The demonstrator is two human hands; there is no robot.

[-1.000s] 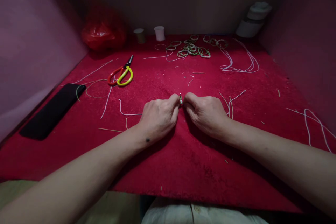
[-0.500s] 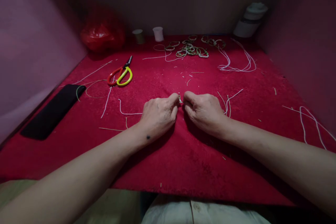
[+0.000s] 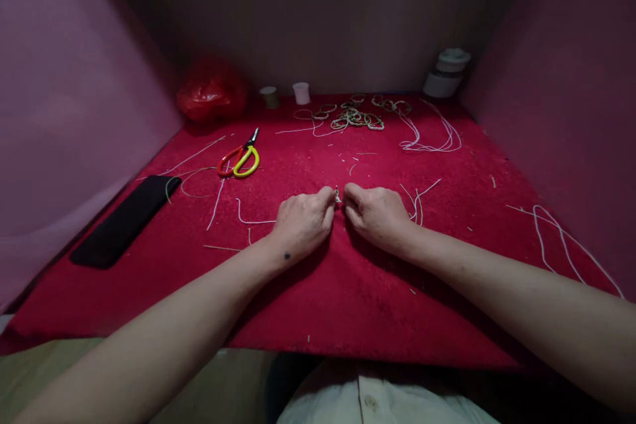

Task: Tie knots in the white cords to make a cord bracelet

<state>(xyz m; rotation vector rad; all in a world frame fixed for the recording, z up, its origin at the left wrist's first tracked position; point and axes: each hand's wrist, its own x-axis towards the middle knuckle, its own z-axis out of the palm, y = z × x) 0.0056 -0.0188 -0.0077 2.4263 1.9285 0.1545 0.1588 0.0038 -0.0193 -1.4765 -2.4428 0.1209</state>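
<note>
My left hand (image 3: 303, 222) and my right hand (image 3: 375, 215) rest on the red cloth (image 3: 318, 291) with their fingertips pinched together at the middle. Between the thumbs and forefingers sits a tiny beaded piece on cord (image 3: 338, 197), held by both hands. Both fists are curled, knuckles up. The rest of the piece is hidden by the fingers.
Red-and-yellow scissors (image 3: 241, 160) lie at the far left, a black flat case (image 3: 124, 220) at the left edge. Finished beaded bracelets (image 3: 355, 118), white cords (image 3: 432, 136), two small cups (image 3: 301, 93), a red bag (image 3: 211, 89) and a white jar (image 3: 444, 73) line the back. More cord (image 3: 551, 238) lies right.
The view has pulled back and tilted up, so everything sits lower and smaller. My hands stay pinched on the same small piece.
</note>
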